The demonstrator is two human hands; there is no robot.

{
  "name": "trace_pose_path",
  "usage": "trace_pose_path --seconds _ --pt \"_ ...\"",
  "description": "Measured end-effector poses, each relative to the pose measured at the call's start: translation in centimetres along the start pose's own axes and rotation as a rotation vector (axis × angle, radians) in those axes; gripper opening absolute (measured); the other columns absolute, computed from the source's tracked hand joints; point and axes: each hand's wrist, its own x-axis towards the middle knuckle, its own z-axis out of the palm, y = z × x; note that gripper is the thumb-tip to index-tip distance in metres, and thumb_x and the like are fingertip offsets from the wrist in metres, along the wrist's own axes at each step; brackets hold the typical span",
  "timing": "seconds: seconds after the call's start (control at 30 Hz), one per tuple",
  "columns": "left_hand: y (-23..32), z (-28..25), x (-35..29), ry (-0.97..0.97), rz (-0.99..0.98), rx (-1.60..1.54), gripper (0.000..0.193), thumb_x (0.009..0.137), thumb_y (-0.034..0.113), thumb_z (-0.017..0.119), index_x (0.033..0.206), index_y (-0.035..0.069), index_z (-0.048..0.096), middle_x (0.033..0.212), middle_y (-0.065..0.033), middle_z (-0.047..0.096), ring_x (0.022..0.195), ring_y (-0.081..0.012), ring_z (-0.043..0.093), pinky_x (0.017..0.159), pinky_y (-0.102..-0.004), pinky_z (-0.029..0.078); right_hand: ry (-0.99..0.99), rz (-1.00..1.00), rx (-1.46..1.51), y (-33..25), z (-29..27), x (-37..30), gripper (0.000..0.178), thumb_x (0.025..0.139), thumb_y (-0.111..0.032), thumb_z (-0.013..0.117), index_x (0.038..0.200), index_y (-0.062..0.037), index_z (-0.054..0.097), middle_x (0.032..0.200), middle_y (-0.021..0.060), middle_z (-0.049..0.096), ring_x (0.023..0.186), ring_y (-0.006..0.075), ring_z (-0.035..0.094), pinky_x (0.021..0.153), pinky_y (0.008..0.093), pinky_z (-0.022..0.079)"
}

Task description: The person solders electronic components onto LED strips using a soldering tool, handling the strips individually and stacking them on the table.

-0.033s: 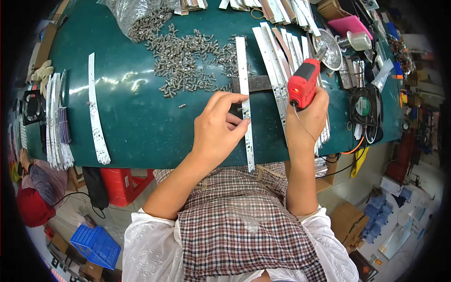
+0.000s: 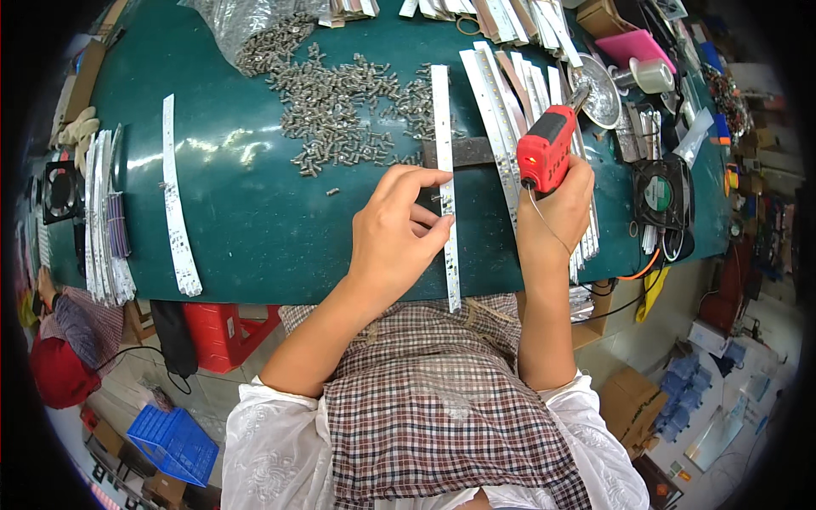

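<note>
My left hand (image 2: pixel 398 225) pinches the left edge of a long white circuit board strip (image 2: pixel 444 144) with thumb and forefinger. A small metal part (image 2: pixel 439 198) sits at that edge between the fingertips. The strip lies upright in view over a dark metal bar (image 2: pixel 470 152), and its near end reaches past the table's front edge. My right hand (image 2: pixel 557 217) is wrapped round a red and black soldering gun (image 2: pixel 546 149). An orange light glows on its back, a thin wire trails from its rear, and its tip points away over a round metal dish (image 2: pixel 597 92).
Many small metal parts (image 2: pixel 336 106) are heaped beyond my left hand, beside a clear plastic bag (image 2: pixel 242 25). Another strip (image 2: pixel 174 200) lies at left, near stacked strips (image 2: pixel 102 217). More strips (image 2: pixel 501 110) lie under my right hand. A black fan (image 2: pixel 659 194) stands at right.
</note>
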Motion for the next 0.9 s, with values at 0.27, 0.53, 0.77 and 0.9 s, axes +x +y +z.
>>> trace_pose_path --seconds 0.27,0.53,0.77,0.9 --pt "2.7 -8.5 -0.5 0.175 -0.037 0.054 0.044 0.076 -0.012 0.067 0.118 0.001 0.061 0.117 -0.0095 0.057 0.079 -0.0142 0.068 0.065 -0.0226 0.054 -0.082 -0.011 -0.058 -0.4 -1.0 -1.0 0.048 0.072 -0.001 0.073 0.113 -0.0045 0.049 0.108 0.0161 0.054 0.099 0.042 0.057 0.082 0.0489 0.046" --pt "-0.4 -22.3 -2.1 0.383 -0.173 0.553 0.049 0.075 -0.006 0.07 0.121 0.006 0.061 0.111 -0.0061 0.064 0.066 -0.011 0.066 0.064 -0.0255 0.05 -0.088 -0.026 -0.045 -0.2 -0.6 -0.7 0.047 0.071 0.0 0.073 0.112 -0.0035 0.049 0.106 0.0164 0.055 0.099 0.0418 0.057 0.082 0.0479 0.046" --pt "-2.7 -26.5 -1.0 0.446 -0.171 0.649 0.054 0.073 -0.005 0.074 0.124 0.007 0.059 0.115 -0.0084 0.061 0.07 -0.0137 0.066 0.066 -0.0273 0.052 -0.024 -0.009 0.046 -0.1 -1.6 -0.8 0.05 0.07 0.0 0.076 0.113 -0.0022 0.051 0.106 0.0164 0.057 0.099 0.0388 0.058 0.084 0.045 0.046" --pt "-3.5 -27.3 -0.5 0.45 -0.152 0.727 0.053 0.073 -0.004 0.074 0.122 0.008 0.059 0.117 -0.0094 0.059 0.072 -0.014 0.067 0.069 -0.0278 0.052 -0.03 0.161 0.31 0.6 -3.5 -1.3 0.048 0.074 0.001 0.078 0.114 -0.0015 0.052 0.102 0.0113 0.06 0.084 0.0205 0.062 0.077 0.0324 0.048"
